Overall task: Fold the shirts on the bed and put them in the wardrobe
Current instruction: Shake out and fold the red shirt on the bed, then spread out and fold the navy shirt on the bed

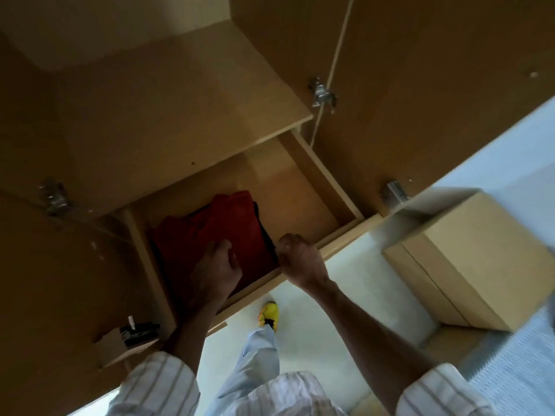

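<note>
Folded red shirt [222,232] sits in the open wardrobe drawer [315,187] on top of a dark garment [265,232], left hand [216,265] resting on it with fingers curled, grip unclear, right hand [300,259] fisted at the drawer's front edge, holding nothing visible.

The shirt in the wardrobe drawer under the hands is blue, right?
Not quite: the head view shows the folded shirt in the open drawer is red, not blue. It does lie under the left hand and right hand.
</note>
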